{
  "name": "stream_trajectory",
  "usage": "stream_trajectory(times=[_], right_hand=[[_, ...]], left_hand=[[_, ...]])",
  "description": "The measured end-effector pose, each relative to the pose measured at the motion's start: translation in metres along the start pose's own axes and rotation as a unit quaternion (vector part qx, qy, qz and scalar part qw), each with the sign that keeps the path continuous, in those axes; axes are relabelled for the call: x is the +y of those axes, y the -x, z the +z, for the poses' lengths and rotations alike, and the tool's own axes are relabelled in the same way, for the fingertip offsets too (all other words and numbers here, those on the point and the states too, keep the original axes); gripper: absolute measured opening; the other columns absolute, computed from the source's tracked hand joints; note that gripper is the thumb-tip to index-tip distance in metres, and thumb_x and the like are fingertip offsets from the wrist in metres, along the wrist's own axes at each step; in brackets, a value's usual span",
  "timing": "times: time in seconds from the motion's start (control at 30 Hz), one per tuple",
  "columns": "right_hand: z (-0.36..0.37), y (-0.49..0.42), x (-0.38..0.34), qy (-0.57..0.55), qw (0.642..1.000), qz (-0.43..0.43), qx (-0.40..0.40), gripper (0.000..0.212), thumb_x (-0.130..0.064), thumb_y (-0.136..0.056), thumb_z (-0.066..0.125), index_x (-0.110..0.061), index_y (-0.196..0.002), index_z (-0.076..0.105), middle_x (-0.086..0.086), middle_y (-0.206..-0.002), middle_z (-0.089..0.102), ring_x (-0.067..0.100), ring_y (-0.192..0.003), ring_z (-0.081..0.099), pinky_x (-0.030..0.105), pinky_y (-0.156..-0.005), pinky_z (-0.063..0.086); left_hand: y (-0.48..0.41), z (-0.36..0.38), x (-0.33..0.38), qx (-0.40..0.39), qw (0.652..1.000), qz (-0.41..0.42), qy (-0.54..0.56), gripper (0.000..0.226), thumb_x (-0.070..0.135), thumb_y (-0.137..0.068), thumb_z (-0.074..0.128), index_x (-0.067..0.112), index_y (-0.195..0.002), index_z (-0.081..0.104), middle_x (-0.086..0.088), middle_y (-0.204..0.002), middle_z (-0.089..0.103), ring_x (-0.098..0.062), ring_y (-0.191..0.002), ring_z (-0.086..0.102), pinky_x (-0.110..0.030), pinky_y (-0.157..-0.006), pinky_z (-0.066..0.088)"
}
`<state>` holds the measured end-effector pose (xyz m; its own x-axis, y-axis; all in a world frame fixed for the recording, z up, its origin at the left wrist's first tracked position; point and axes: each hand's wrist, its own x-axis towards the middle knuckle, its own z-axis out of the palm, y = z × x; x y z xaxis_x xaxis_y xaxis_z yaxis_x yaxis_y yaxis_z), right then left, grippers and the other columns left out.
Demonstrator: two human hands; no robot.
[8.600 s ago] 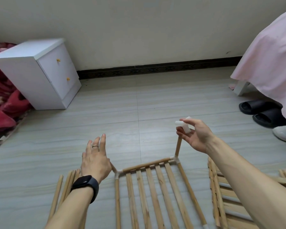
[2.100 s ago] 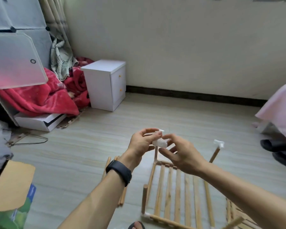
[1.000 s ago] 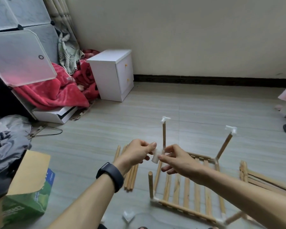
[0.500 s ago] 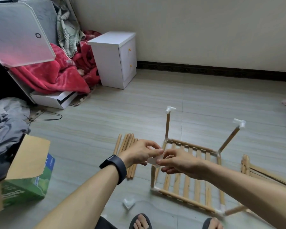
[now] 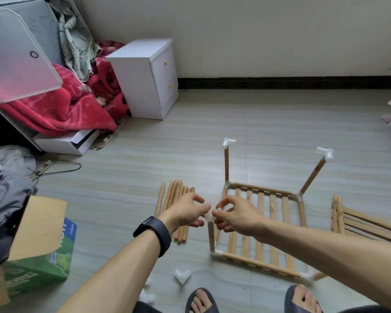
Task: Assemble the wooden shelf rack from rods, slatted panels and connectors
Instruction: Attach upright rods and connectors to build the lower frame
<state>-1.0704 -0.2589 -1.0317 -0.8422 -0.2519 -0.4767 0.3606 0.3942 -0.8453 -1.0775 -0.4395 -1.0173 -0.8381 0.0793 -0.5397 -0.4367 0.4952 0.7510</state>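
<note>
soft even daylight | faint shadows | wide-angle bending at edges | slight blur

Black smartwatch (image 5: 154, 233) on left wrist, dark slippers (image 5: 290, 300)

Open floor (image 5: 280, 132) beyond slatted panel (image 5: 272, 213); loose rods (image 5: 173, 195) crowd left; upright rods (image 5: 226, 166) block far corners.

The white connector (image 5: 208, 216) now sits right at the tip of the near-left rod (image 5: 211, 236), whose top is bare a second earlier. The left hand (image 5: 185, 212) and right hand (image 5: 237, 216) come down with it, pinching it from both sides. Unlike the first shot, the far-left rod (image 5: 226, 166) and far-right rod (image 5: 312, 176) are both capped now.
</note>
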Motion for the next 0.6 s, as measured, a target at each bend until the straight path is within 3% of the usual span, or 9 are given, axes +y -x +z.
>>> stream_trajectory(times=[0.37, 0.6], right_hand=[[0.0, 0.002, 0.003, -0.007, 0.999, 0.046, -0.022, 0.023, -0.032, -0.104, 0.055, -0.011, -0.111, 0.061, 0.007, -0.084, 0.078, 0.016, -0.076, 0.077, 0.028, -0.071, 0.063], [0.007, 0.003, 0.009, 0.044, 0.997, 0.045, -0.049, 0.021, -0.034, -0.107, 0.049, -0.018, -0.099, 0.061, 0.006, -0.086, 0.078, 0.014, -0.077, 0.077, 0.029, -0.073, 0.063]], left_hand=[[-0.003, 0.006, -0.002, -0.029, 0.998, 0.02, -0.049, 0.05, 0.02, -0.094, 0.072, 0.017, -0.139, 0.052, 0.004, -0.103, 0.068, -0.012, -0.091, 0.071, -0.032, -0.087, 0.059], [-0.005, 0.012, -0.005, -0.016, 0.995, 0.041, -0.093, 0.045, 0.021, -0.1, 0.063, 0.015, -0.143, 0.053, 0.008, -0.103, 0.067, -0.007, -0.091, 0.067, -0.019, -0.075, 0.053]])
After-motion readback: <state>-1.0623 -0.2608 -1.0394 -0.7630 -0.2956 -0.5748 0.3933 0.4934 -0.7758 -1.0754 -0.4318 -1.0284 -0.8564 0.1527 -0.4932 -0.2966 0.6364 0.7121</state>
